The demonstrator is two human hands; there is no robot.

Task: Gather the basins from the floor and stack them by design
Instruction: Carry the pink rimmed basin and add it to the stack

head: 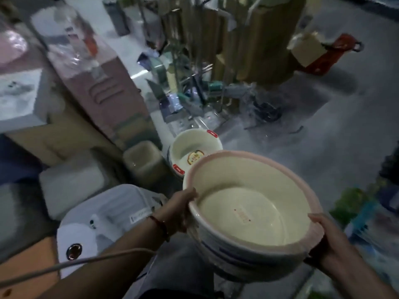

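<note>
- Both hands — left hand (177,209), right hand (330,238) — hold a grip on the carried stack of basins (250,214), off the floor.
- Next, likely: carry it to the matching cream basins (194,152) ahead.

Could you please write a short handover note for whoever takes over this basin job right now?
Left hand and right hand each grip opposite rims of the pink-rimmed stack of basins, held in the air.
A second stack with red labels sits on the floor just ahead.
Done: several basins nested in the held stack.
Left: set this stack down, probably separate, since the designs look different.
</note>
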